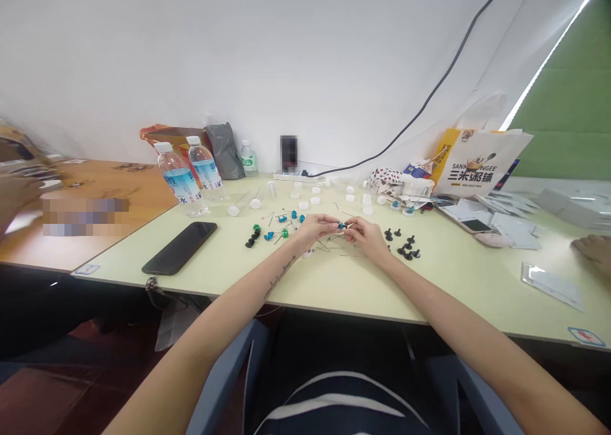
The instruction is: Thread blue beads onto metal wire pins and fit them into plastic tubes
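Observation:
Over the middle of the pale table, my left hand [316, 229] pinches a small blue piece [340, 226] between thumb and fingertips. Close against it, my right hand [366, 234] has its fingers closed at a small dark part that meets the blue piece; its exact kind is too small to make out. Several black flanged pieces [409, 247] lie just right of my right hand. To the left of my hands are loose blue pieces [282, 219], green pieces [285, 233] and a cluster of black ones [252, 239]. Thin metal rods [324, 247] lie beneath my hands.
A phone [180, 248] and two water bottles [180, 182] stand or lie on the left. White caps [316, 200] and clear tubes line the back. A paper bag [480, 161] and papers [513, 222] occupy the right. Another person's hand [593, 252] rests at the right edge.

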A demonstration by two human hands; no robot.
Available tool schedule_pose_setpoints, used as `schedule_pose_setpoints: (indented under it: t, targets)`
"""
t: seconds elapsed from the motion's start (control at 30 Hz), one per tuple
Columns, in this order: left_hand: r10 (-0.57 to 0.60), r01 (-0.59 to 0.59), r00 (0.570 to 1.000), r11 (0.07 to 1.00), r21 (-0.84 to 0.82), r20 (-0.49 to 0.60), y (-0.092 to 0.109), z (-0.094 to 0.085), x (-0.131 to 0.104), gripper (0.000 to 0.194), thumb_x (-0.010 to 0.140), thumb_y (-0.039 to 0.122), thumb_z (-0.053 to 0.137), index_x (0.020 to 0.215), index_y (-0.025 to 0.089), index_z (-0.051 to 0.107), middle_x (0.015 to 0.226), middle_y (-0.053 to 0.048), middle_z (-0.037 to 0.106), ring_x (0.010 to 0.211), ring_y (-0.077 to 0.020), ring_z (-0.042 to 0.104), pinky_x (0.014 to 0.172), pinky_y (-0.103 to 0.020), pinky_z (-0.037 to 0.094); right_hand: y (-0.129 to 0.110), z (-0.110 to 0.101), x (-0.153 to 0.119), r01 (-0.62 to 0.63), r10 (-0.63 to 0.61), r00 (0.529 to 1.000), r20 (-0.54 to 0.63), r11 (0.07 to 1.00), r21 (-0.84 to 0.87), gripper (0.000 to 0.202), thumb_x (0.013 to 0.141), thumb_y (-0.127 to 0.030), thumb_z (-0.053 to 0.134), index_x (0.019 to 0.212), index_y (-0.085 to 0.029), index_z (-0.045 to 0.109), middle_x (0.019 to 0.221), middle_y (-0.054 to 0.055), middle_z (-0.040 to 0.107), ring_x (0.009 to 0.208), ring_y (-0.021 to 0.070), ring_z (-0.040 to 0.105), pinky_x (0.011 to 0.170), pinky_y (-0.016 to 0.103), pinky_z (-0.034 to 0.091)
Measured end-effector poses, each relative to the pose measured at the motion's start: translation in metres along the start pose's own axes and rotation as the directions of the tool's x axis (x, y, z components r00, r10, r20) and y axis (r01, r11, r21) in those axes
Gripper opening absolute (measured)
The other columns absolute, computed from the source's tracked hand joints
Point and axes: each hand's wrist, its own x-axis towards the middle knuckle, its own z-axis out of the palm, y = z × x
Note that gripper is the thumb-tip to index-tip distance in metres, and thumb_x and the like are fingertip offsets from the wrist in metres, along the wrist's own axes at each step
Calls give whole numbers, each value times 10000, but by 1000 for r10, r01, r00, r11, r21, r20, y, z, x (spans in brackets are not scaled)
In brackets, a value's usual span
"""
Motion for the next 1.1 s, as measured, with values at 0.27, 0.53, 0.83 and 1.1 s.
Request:
schedule_pose_setpoints:
  t: [0.27, 0.53, 0.83, 1.1]
  targets:
    - [2, -2, 1000, 1000, 0, -15, -1, -1, 1, 240, 597, 154, 760, 789, 74, 641, 736, -63, 672, 741, -145, 651, 897, -330, 449, 1, 0, 1, 1, -1, 1000, 11, 1000, 4, 227, 780, -356, 538, 940, -197, 566, 699, 12, 656, 572, 141, 608, 583, 285, 521]
    - [0, 0, 1000, 1000, -8, -12, -1, 0, 1, 233, 597, 149, 760, 783, 78, 639, 734, -62, 674, 733, -147, 652, 891, -331, 453, -1, 0, 0, 12, -12, 1000, 7, 1000, 7, 216, 785, -339, 529, 953, -206, 551, 699, 5, 658, 575, 139, 611, 588, 278, 515]
    - [1, -1, 1000, 1000, -3, 0, -2, -1, 1, 225, 611, 139, 751, 791, 66, 638, 734, -70, 675, 748, -155, 656, 895, -336, 451, 2, 0, 1, 2, -2, 1000, 11, 1000, 9, 230, 782, -377, 538, 915, -192, 567, 696, 15, 660, 573, 142, 612, 588, 282, 517]
    - [2, -2, 1000, 1000, -5, -31, 0, 1, 0, 215, 610, 128, 746, 785, 68, 637, 735, -61, 673, 732, -146, 654, 894, -330, 448, 0, 0, 0, 12, -12, 1000, 9, 1000, -5, 252, 789, -355, 533, 989, -201, 545, 697, 10, 654, 572, 141, 612, 578, 275, 519]
